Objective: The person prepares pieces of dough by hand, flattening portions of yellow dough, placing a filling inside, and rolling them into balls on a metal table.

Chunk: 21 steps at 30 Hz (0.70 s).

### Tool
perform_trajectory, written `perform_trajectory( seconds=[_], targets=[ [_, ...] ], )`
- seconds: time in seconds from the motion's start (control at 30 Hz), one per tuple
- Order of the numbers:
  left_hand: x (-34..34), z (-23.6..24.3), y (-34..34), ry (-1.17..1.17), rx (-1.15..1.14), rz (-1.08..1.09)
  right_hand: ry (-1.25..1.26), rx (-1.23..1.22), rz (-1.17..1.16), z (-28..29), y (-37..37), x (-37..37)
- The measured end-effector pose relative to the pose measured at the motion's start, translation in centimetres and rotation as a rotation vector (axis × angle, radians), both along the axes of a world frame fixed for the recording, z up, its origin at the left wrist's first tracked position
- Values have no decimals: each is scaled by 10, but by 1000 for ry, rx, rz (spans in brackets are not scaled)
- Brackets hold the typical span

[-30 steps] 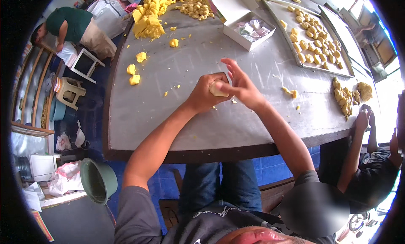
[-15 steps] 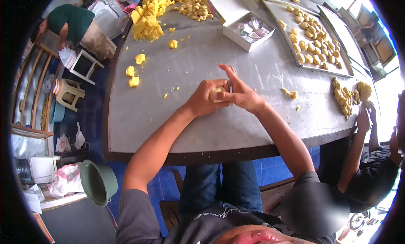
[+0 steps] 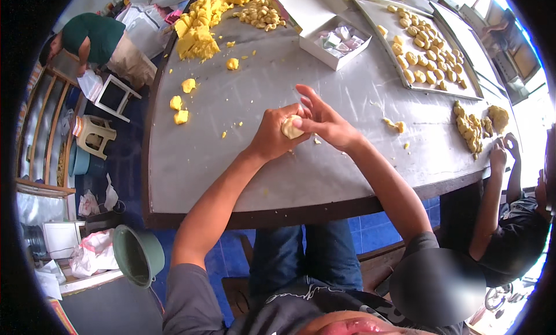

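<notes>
A pale yellow ball of dough point(image 3: 291, 127) sits between both of my hands above the grey metal table point(image 3: 231, 173). My left hand point(image 3: 273, 132) cups it from the left with curled fingers. From the right, my right hand point(image 3: 322, 119) presses its thumb and fingers against the dough, the upper fingers spread out.
A heap of yellow dough chunks point(image 3: 200, 22) lies at the far left of the table, with loose pieces point(image 3: 179, 109) nearer. A white box point(image 3: 336, 41) and a tray of shaped pieces point(image 3: 423, 51) stand at the back. Another person's hands point(image 3: 501, 152) work at the right edge. A green bucket point(image 3: 138, 257) stands below left.
Both hands have stayed over the same spot while turning the dough ball; the right hand's fingers have shifted around it.
</notes>
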<state>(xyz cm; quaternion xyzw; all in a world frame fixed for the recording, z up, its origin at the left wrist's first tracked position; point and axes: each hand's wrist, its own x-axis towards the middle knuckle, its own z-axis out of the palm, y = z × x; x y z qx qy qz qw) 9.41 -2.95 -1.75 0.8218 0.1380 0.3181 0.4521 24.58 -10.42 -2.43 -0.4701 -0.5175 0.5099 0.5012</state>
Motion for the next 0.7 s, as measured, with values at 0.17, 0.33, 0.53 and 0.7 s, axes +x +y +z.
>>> perform_trajectory(
  seconds=[0.17,0.33,0.53,0.7],
  targets=[
    [-3,0,2,59,34,-7,-234,69,-55,-4,4,2],
    [-5,1,1,46,55,-32,-317,204,-142,-3,6,-5],
    [-2,1,-4,31,11,-14,-168,149,-103,-2,3,-5],
    [-2,-1,-3,15,63,-16,-107,46,-95,-1,2,-4]
  ],
)
